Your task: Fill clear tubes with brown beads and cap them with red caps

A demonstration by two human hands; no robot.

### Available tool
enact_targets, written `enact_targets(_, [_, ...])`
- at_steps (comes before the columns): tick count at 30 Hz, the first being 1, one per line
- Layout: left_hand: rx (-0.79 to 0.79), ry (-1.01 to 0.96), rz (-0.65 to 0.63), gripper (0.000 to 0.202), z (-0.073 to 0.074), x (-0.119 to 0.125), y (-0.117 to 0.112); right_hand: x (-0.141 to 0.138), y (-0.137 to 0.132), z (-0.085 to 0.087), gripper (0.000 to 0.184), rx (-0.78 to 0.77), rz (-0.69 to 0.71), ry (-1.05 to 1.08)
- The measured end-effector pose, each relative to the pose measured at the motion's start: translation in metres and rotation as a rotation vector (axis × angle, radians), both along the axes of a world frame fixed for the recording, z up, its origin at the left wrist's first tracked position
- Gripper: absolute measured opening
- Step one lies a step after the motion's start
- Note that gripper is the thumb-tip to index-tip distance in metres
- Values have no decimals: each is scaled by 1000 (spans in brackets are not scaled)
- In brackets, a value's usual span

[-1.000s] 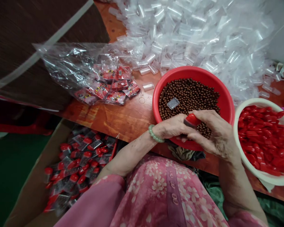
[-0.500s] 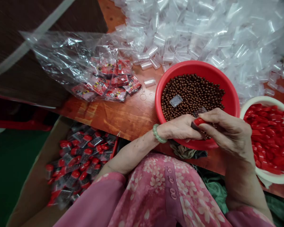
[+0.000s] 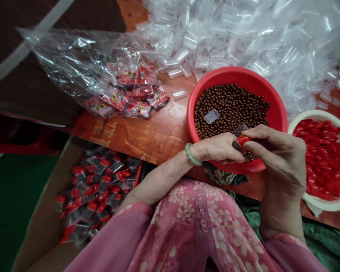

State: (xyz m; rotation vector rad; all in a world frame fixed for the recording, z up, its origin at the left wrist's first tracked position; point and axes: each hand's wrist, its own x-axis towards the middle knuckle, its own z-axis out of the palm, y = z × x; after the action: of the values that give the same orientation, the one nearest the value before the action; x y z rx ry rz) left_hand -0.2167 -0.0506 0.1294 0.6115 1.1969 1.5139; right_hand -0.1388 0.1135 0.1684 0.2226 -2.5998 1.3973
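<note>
Over the near rim of the red bowl (image 3: 190, 113), my left hand (image 3: 219, 147) is closed round a small clear container (image 3: 238, 146), mostly hidden by the fingers, with something dark in it. My right hand (image 3: 280, 149) pinches a red cap (image 3: 244, 139) at the container's end; whether the cap is fully seated I cannot tell. Brown beads (image 3: 229, 102) lie in the bowl. A flat clear piece (image 3: 211, 116) rests on these beads, and another clear piece (image 3: 240, 130) lies just behind my fingers.
A cream bowl of red caps (image 3: 321, 158) stands at the right. Clear tubes (image 3: 232, 34) are heaped at the back. To the left lie red packets (image 3: 141, 92) beside a plastic bag (image 3: 73, 56). Below the table edge, a cardboard box (image 3: 42, 211) holds capped containers (image 3: 93, 192).
My right wrist has turned a little, and more of the red cap shows between its fingers. The view has shifted slightly. Both hands keep their hold.
</note>
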Motion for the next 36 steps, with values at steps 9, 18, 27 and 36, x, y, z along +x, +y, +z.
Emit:
enact_targets(9, [-32,-24,20,30,9,1,-2,4,-2,-9,26,77,-41,106])
enact_targets(18, [13,-118,67,29,2,2,-3,1,-4,-24,39,234,64,326])
enact_targets(27, [148,-395,185,13,-13,2,3,-2,-13,-34,97,665,77,416])
enact_targets(36, [161,-380,219,15,-14,2,3,-17,-18,-46,69,674,4,705])
